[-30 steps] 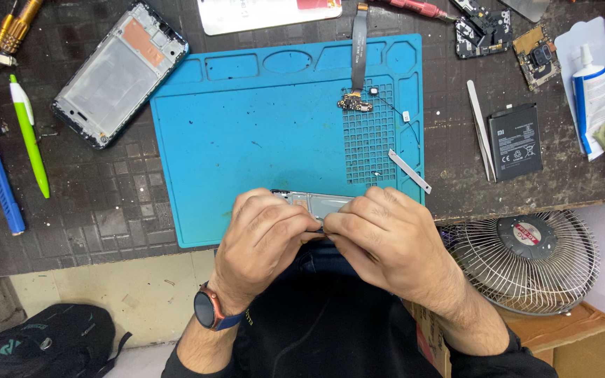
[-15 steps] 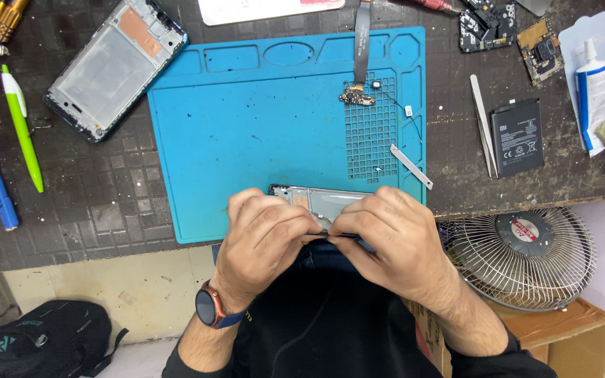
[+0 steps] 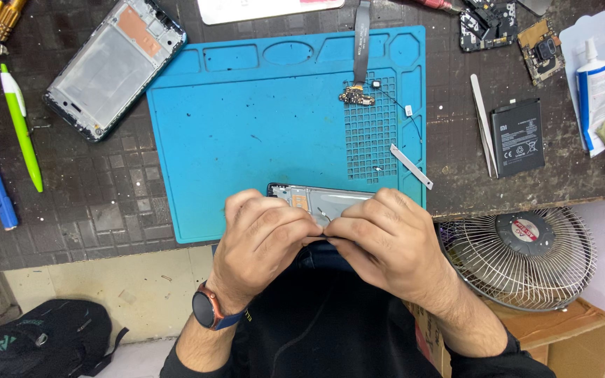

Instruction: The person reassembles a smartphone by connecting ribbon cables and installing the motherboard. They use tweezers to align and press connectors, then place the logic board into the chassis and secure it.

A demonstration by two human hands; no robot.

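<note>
Both hands, left hand (image 3: 264, 234) and right hand (image 3: 386, 241), were closed narrowly on a phone frame (image 3: 320, 199) at the near edge of the blue mat (image 3: 246, 126) on the desk (image 3: 92, 203). It looked light, thin and stiff but easily bent (likely fragile), best pinched by its long edges. Farther off lay another frame (image 3: 113, 66), a battery (image 3: 518, 136) and tweezers (image 3: 483, 126).

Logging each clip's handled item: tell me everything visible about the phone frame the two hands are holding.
The phone frame is a thin dark-rimmed rectangle with a pale, metallic-looking inner face, some small parts showing on it. It lies lengthwise across the near edge of the blue work mat, only its far strip visible. The left hand and right hand cover the rest, fingertips meeting over its middle. Whether it rests on the mat is unclear.
</note>
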